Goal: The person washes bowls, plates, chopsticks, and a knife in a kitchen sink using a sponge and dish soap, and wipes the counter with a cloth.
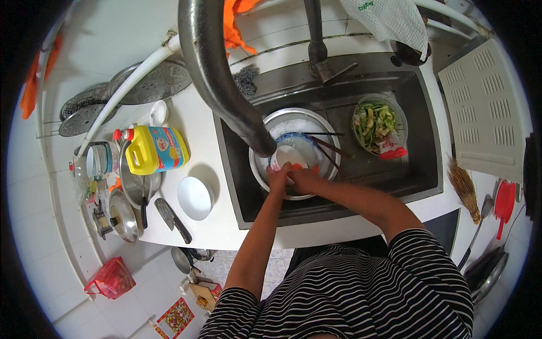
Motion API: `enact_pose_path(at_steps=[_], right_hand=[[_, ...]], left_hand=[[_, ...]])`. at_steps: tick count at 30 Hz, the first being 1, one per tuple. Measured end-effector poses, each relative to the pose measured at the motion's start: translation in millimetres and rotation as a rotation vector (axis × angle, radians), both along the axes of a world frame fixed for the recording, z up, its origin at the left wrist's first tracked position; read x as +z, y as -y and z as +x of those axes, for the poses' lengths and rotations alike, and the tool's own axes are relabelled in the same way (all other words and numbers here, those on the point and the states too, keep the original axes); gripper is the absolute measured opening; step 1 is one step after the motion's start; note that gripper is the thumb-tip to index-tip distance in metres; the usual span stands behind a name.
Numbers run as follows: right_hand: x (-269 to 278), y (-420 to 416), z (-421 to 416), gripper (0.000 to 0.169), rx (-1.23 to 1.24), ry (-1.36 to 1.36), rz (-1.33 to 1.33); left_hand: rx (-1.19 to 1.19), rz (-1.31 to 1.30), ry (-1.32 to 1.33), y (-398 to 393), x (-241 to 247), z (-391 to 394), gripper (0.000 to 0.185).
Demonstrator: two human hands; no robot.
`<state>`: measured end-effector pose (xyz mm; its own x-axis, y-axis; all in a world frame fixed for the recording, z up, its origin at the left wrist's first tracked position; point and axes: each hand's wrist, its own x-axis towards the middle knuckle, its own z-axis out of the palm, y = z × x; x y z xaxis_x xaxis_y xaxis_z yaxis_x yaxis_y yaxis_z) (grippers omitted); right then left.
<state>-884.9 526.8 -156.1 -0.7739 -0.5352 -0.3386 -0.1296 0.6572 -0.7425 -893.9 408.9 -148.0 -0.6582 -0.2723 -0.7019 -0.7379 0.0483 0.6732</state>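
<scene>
Over a round metal basin (255,171) in the dark sink (381,178), both my hands are on a small white bowl (288,156). My left hand (278,177) grips its near left rim. My right hand (304,179) is at its near right side with an orange cloth or sponge (297,166), partly hidden by my fingers. Beneath lies a larger blue-rimmed bowl (296,136) among soapy water. Several dark chopsticks (328,149) lean across the basin's right side.
A faucet spout (237,97) hangs just above my hands. Right in the sink stands a clear container of vegetable scraps (377,123). On the left counter are a cleaver (171,218), a white bowl (195,198), a yellow jug (156,150) and a pot lid (123,216).
</scene>
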Motion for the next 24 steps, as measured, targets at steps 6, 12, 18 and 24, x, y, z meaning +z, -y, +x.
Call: enact_pose_path(at_steps=[6,12,18,24], right_hand=[[29.5,22.2,16.1,0.038,-0.237,0.050,-0.256],[-6.1,-35.4,-27.0,0.038,0.283,-0.896,0.030],[29.0,46.8,13.5,0.037,-0.116,-0.269,-0.299],[21.8,-14.1,-16.4,0.032,0.501,-0.703,0.091]], left_hand=[[0.008,0.472,0.014,29.5,5.7,-14.8,0.058],[-0.318,0.239,0.244,53.8,68.7,-23.1,0.063],[0.090,0.424,-0.202,49.3,32.5,11.6,0.050],[-0.121,0.368,0.169,83.3,46.0,13.2,0.053]])
